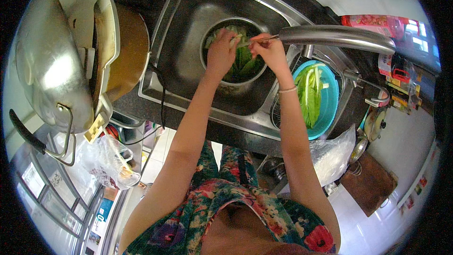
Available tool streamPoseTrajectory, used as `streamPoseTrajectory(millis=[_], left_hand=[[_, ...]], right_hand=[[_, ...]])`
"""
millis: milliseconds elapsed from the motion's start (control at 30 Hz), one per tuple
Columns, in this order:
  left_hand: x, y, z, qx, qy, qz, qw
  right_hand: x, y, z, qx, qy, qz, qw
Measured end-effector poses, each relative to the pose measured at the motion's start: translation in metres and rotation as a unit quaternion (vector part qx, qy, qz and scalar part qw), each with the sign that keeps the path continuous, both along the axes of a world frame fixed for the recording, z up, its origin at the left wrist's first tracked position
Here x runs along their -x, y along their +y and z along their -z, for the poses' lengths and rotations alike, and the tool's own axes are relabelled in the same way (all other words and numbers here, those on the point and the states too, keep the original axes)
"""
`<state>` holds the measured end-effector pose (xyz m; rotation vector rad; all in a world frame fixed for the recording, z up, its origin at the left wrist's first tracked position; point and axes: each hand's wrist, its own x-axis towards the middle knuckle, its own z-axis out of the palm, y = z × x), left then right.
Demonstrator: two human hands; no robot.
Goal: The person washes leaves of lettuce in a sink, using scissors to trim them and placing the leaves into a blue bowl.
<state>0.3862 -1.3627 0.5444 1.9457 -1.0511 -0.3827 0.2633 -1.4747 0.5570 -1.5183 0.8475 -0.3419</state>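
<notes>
A round metal basin (pixel 233 83) stands in the stainless steel sink (pixel 177 53), with green leafy vegetables (pixel 244 60) inside. My left hand (pixel 222 47) is over the basin, its fingers closed on a pale vegetable stem (pixel 236 38). Close by at the basin's right rim, my right hand (pixel 269 51) pinches the other end of the pale piece. A thin streak runs from the faucet spout (pixel 329 37) past my right fingers; whether it is water or a utensil is unclear. Right of my right wrist, a blue plastic basket (pixel 331 102) holds green leaves with white stems (pixel 309 95).
A large metal wok (pixel 49 60) and cutting boards (pixel 109 35) lean at the left, beside a dark cable (pixel 162 102). At the right are a clear plastic bag (pixel 331 161), a pink bottle (pixel 375 26), a lidded pot (pixel 376 124) and a brown board (pixel 370 182).
</notes>
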Motion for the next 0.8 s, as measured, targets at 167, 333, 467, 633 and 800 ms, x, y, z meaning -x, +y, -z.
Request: streamPoseTrajectory(millis=[167, 333, 467, 633, 800], left_hand=[[-0.004, -0.009, -0.001, -0.006, 0.13, 0.107, 0.986], [-0.014, -0.015, -0.005, -0.08, 0.216, 0.199, 0.953], [-0.012, -0.008, 0.003, -0.097, 0.234, 0.19, 0.949], [-0.013, 0.014, 0.004, -0.055, 0.227, 0.106, 0.967], [-0.018, 0.014, 0.011, 0.022, 0.241, 0.116, 0.963]], right_hand=[[0.001, 0.0, -0.016, -0.005, -0.018, -0.105, 0.994], [0.003, 0.001, -0.003, 0.15, 0.065, -0.063, 0.985], [-0.001, 0.007, -0.003, 0.392, 0.045, 0.014, 0.919], [0.032, 0.023, -0.021, 0.199, 0.185, -0.1, 0.957], [0.061, 0.056, -0.002, 0.264, 0.13, -0.311, 0.904]])
